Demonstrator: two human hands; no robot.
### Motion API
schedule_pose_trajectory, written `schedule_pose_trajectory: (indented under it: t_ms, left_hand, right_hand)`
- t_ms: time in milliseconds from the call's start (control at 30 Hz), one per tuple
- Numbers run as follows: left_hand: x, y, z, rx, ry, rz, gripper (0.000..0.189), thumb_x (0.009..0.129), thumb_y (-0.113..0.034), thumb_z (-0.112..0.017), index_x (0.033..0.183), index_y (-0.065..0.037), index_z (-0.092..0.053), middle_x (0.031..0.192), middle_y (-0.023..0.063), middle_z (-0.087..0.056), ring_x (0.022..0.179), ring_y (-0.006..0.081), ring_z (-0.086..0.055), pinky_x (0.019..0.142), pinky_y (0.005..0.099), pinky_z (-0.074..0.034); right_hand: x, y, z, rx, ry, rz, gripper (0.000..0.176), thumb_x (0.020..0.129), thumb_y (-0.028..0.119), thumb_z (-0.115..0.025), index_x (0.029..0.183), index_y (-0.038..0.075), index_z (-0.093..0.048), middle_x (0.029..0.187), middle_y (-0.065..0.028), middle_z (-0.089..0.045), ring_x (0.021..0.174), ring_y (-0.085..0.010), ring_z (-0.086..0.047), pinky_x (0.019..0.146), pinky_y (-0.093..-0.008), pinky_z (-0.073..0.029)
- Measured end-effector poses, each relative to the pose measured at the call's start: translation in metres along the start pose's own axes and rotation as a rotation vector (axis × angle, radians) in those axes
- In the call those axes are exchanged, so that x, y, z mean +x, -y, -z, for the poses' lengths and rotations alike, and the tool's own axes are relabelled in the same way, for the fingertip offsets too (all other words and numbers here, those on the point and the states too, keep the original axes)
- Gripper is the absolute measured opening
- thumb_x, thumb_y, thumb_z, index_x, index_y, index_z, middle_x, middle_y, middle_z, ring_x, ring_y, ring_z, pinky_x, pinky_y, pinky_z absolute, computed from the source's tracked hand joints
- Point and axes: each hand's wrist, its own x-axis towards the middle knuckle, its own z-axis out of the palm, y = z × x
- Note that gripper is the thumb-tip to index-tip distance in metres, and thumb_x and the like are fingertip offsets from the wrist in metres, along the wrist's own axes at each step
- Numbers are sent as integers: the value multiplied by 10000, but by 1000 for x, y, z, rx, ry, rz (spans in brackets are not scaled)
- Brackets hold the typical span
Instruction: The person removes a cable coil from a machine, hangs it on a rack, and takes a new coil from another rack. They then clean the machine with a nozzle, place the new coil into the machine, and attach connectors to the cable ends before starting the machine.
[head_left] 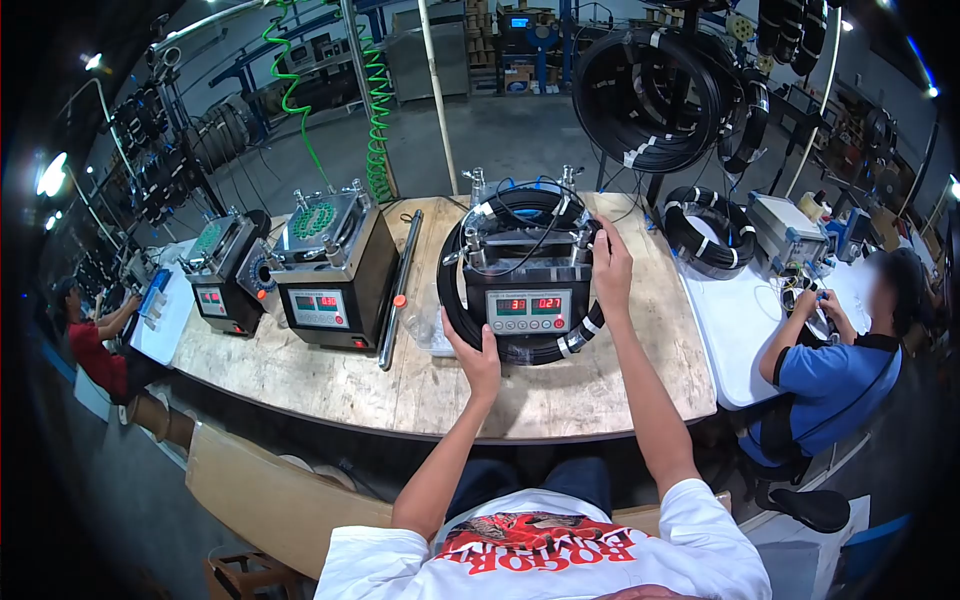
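A black coil of tubing (470,315), bound with white tape, lies around a machine with two red digital readouts (528,305) on the wooden bench. My left hand (478,358) grips the coil's lower left part by the machine's front corner. My right hand (612,265) holds the coil's right side, beside the machine's upper clamp.
Two more readout machines (335,265) (225,270) stand to the left, with a metal rod (398,290) between. Another black coil (710,230) lies at the bench's right end. Large coils (650,95) hang behind. A person in blue (835,370) works at right, another in red (90,345) at left.
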Motion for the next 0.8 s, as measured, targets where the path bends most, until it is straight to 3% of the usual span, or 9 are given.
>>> schedule_pose_trajectory:
  t_ms: [167,200,300,500,533,633,800]
  left_hand:
    - [13,15,8,-43,-1,39,727,1011,-175,-651,1573,19,-233,1533,228,-368,1404,359,-414,1203,433,-290]
    - [23,13,9,-68,-37,-10,658,1029,-232,-643,1528,30,-304,1432,201,-433,1294,319,-478,1149,424,-344]
    - [71,2,13,-56,-8,-72,587,1052,-292,-602,1503,13,-379,1388,200,-462,1274,317,-489,1140,423,-348]
    - [150,-66,8,198,240,-81,531,1066,-385,-566,1463,-34,-522,1282,236,-579,1231,366,-559,1087,421,-415]
    - [155,-50,1,133,195,-223,541,1069,-426,-540,1428,-22,-574,1293,255,-652,1238,386,-610,1055,419,-447]
    - [150,-49,2,110,246,-33,558,1078,-468,-485,1384,-19,-613,1292,249,-686,1221,394,-647,1033,415,-466]
    - [149,-51,1,92,244,-56,596,1078,-510,-448,1367,-20,-626,1207,242,-718,1147,403,-681,996,419,-492]
  right_hand:
    - [-2,7,0,-18,-22,-5,392,1085,268,-486,1349,31,-654,1261,-228,-710,1175,-385,-676,1000,-408,-504]
    - [-2,5,-1,-21,-32,11,389,1084,263,-490,1350,31,-655,1249,-231,-714,1160,-386,-681,993,-410,-507]
    - [-2,6,0,-28,-33,2,389,1082,262,-496,1352,30,-654,1237,-234,-718,1147,-385,-685,986,-408,-510]
    - [-3,7,0,-28,-29,-21,387,1077,261,-510,1356,36,-657,1227,-236,-720,1134,-374,-690,975,-398,-515]
    - [-3,6,0,-15,-38,-6,388,1076,264,-514,1353,34,-659,1227,-237,-720,1130,-374,-691,976,-398,-515]
    - [-3,-4,-3,13,-52,37,395,1071,273,-526,1350,27,-660,1237,-237,-717,1128,-375,-689,981,-402,-513]
    - [-15,15,7,-70,4,-14,451,1062,278,-552,1440,34,-585,1370,-225,-649,1235,-381,-634,1039,-411,-485]
